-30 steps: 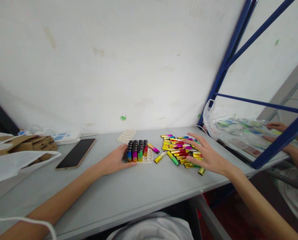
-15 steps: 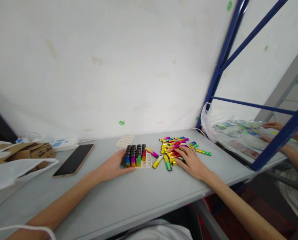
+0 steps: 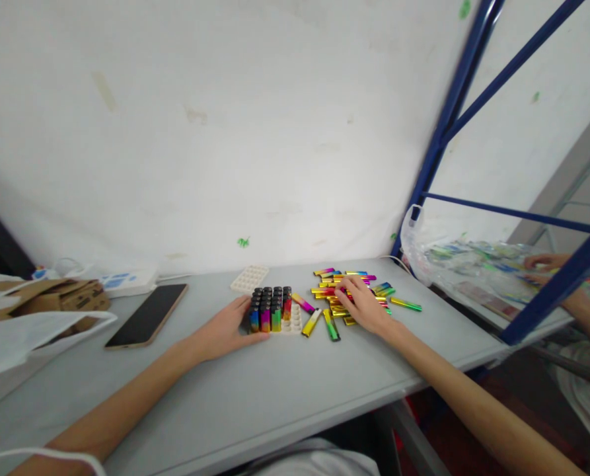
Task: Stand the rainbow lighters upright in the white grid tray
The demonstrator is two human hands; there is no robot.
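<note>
A white tray with round holes (image 3: 295,320) bears several upright colourful lighters with black tops (image 3: 271,309) on its left part. Around its left side rests my left hand (image 3: 228,330), thumb at the front and fingers behind, apart from each other. To the right, a loose pile of shiny yellow, red, green and purple lighters (image 3: 337,311) lies on the grey table (image 3: 255,390). My right hand (image 3: 361,304) is over the pile with its fingers bent down onto it; what its fingertips hold, if anything, is too small to tell.
Behind the filled tray lies another white holed tray (image 3: 250,278). At the left are a phone (image 3: 148,316), a cardboard box (image 3: 61,299) and a white bag (image 3: 12,337). A blue metal frame (image 3: 431,155) stands at the right; beyond it, another person's hands (image 3: 547,264) are over plastic bags.
My right hand has moved left and slightly back over the pile, and some lighters there have shifted. My left hand stays beside the tray. The view has turned slightly.
</note>
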